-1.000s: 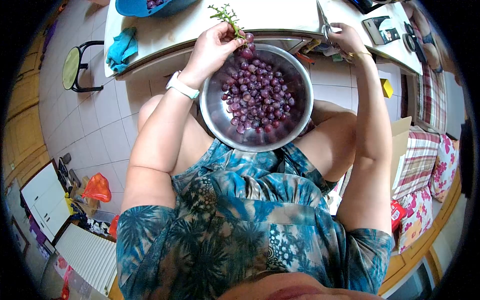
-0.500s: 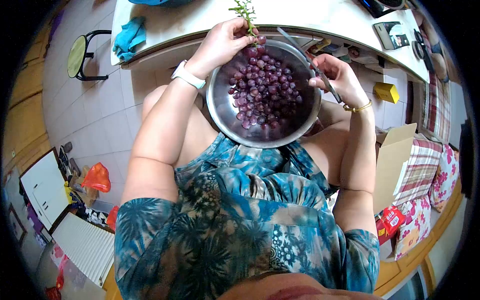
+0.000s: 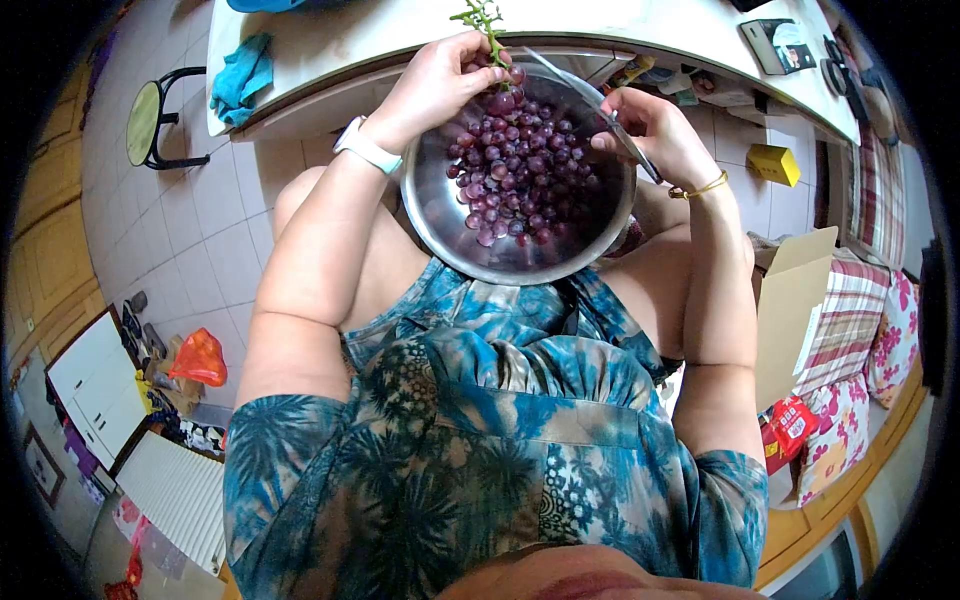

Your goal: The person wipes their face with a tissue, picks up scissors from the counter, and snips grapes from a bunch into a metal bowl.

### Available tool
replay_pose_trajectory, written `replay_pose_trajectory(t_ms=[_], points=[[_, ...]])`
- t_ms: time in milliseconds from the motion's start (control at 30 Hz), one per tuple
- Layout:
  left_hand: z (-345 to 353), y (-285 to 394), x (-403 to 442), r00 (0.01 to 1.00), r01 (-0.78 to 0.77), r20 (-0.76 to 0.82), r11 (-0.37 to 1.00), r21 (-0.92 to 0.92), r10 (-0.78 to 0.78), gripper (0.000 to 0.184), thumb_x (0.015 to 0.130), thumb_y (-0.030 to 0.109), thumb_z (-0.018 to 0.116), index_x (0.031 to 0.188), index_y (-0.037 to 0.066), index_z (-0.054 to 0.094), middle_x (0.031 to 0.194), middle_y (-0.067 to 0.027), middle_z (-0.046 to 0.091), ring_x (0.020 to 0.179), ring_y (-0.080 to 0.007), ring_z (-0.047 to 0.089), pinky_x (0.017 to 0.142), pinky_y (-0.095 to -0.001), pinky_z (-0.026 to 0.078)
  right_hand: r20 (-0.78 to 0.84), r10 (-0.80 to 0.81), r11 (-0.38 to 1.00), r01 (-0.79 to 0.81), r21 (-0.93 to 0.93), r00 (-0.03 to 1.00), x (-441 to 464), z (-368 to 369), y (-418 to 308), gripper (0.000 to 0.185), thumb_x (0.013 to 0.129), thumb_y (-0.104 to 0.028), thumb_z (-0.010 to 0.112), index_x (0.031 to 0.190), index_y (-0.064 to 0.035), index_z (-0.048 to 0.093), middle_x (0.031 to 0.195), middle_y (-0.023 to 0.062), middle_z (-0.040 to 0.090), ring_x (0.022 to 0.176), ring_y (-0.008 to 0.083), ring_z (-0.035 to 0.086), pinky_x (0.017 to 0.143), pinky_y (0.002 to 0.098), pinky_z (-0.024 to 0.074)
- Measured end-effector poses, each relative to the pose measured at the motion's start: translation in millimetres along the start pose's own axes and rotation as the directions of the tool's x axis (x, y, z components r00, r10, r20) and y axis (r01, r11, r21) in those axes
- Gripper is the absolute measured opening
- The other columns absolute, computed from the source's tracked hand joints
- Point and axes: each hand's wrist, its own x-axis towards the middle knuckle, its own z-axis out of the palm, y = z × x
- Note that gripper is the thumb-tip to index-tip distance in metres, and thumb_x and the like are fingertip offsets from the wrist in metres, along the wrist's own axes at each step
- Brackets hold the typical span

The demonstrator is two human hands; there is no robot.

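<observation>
My left hand (image 3: 452,78) is closed on a green grape stem (image 3: 482,20) with a few purple grapes (image 3: 503,100) still on it, over the far rim of a metal bowl. The steel bowl (image 3: 440,245) rests on my lap and holds many loose purple grapes (image 3: 520,165). Above the bowl's right rim, my right hand (image 3: 655,135) grips a long, thin metal tool (image 3: 575,83), perhaps a knife or scissors. Its tip points up and left, near the stem.
Ahead stands a white table (image 3: 350,40) with a teal cloth (image 3: 241,80), part of a blue container (image 3: 265,4) and a phone (image 3: 762,47). A round stool (image 3: 144,123) is at the left. On the right are a yellow box (image 3: 773,164) and an open carton (image 3: 795,310).
My right hand has come from the table's edge to the bowl, bringing the metal tool near the stem. My left hand still holds the stem, now slightly further right.
</observation>
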Motion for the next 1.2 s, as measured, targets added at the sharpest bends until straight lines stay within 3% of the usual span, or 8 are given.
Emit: replay_pose_trajectory(t_ms=[67, 133, 233, 600, 700, 933, 1000, 1200], points=[[1, -2, 1, 1.000, -0.005, -0.014, 1.000, -0.018, 0.005, 0.019, 0.097, 0.008, 0.065, 0.113, -0.001, 0.065, 0.104, -0.0056, 0.070, 0.100, -0.0112, 0.068, 0.091, -0.0269, 0.054, 0.056, 0.013, 0.996, -0.018, 0.085, 0.998, -2, -2, -8, 0.045, 0.074, -0.031, 0.089, 0.102, -0.0062, 0.064, 0.073, 0.0009, 0.063, 0.069, 0.0093, 0.055, 0.062, 0.0281, 0.0443], [1, -1, 1, 0.998, -0.060, -0.020, 0.996, -0.067, 0.059, 0.018, 0.097, 0.008, 0.065, 0.113, -0.001, 0.064, 0.105, -0.0054, 0.070, 0.100, -0.0112, 0.068, 0.091, -0.0268, 0.054, 0.133, -0.042, 0.996, 0.052, -0.069, 0.990, -2, -6, -9, 0.045, 0.074, -0.031, 0.090, 0.102, -0.0069, 0.065, 0.074, -0.0001, 0.062, 0.071, 0.0091, 0.054, 0.063, 0.0279, 0.0439], [1, -2, 2, 0.999, -0.042, -0.009, 0.998, 0.056, 0.043, 0.018, 0.098, 0.008, 0.064, 0.113, -0.001, 0.064, 0.105, -0.0051, 0.070, 0.100, -0.0118, 0.068, 0.091, -0.0278, 0.054, 0.136, -0.014, 0.991, 0.031, -0.127, 0.991, -4, -12, 0, 0.044, 0.073, -0.030, 0.091, 0.101, -0.0078, 0.066, 0.073, -0.0010, 0.060, 0.071, 0.0096, 0.054, 0.064, 0.0280, 0.0437], [6, 8, -3, 0.997, -0.061, 0.046, 0.996, 0.064, 0.058, 0.018, 0.097, 0.007, 0.064, 0.113, -0.002, 0.063, 0.104, -0.0078, 0.071, 0.102, -0.0141, 0.069, 0.091, -0.0299, 0.055, 0.145, 0.055, 0.970, -0.019, -0.242, 0.988, 0, -8, 1, 0.050, 0.069, -0.035, 0.092, 0.104, -0.0073, 0.067, 0.079, 0.0065, 0.060, 0.078, 0.0204, 0.060, 0.070, 0.0356, 0.0483], [7, 10, -5, 0.997, -0.064, 0.042, 0.994, 0.091, 0.061, 0.019, 0.097, 0.007, 0.064, 0.113, -0.002, 0.063, 0.105, -0.0079, 0.071, 0.103, -0.0147, 0.070, 0.091, -0.0301, 0.056, 0.161, 0.067, 0.972, -0.028, -0.235, 0.985, -2, -5, -5, 0.041, 0.075, -0.018, 0.089, 0.104, -0.0057, 0.062, 0.072, -0.0047, 0.056, 0.069, 0.0067, 0.049, 0.062, 0.0253, 0.0401], [7, 17, -7, 0.997, -0.077, 0.033, 0.990, 0.119, 0.073, 0.020, 0.096, 0.007, 0.064, 0.114, -0.003, 0.064, 0.106, -0.0089, 0.072, 0.103, -0.0162, 0.070, 0.092, -0.0313, 0.056, 0.173, 0.054, 0.981, -0.019, -0.195, 0.983, -1, -2, -2, 0.042, 0.075, -0.019, 0.089, 0.103, -0.0047, 0.062, 0.073, -0.0036, 0.058, 0.070, 0.0071, 0.051, 0.063, 0.0259, 0.0419], [8, 16, -6, 0.997, -0.075, 0.030, 0.990, 0.121, 0.072, 0.020, 0.096, 0.006, 0.064, 0.114, -0.003, 0.064, 0.106, -0.0089, 0.072, 0.103, -0.0163, 0.070, 0.092, -0.0312, 0.056, 0.161, 0.048, 0.979, -0.015, -0.205, 0.986, 1, -3, 3, 0.047, 0.071, -0.032, 0.091, 0.100, -0.0050, 0.067, 0.076, 0.0046, 0.061, 0.074, 0.0165, 0.058, 0.066, 0.0339, 0.0464], [10, 16, -6, 0.998, -0.065, 0.035, 0.987, 0.147, 0.060, 0.017, 0.096, 0.005, 0.064, 0.111, -0.003, 0.063, 0.104, -0.0092, 0.071, 0.103, -0.0167, 0.070, 0.092, -0.0308, 0.056, 0.171, 0.018, 0.973, 0.022, -0.230, 0.985, 2, -3, 3, 0.044, 0.071, -0.028, 0.091, 0.097, -0.0030, 0.067, 0.068, 0.0029, 0.057, 0.067, 0.0145, 0.056, 0.062, 0.0326, 0.0445]])
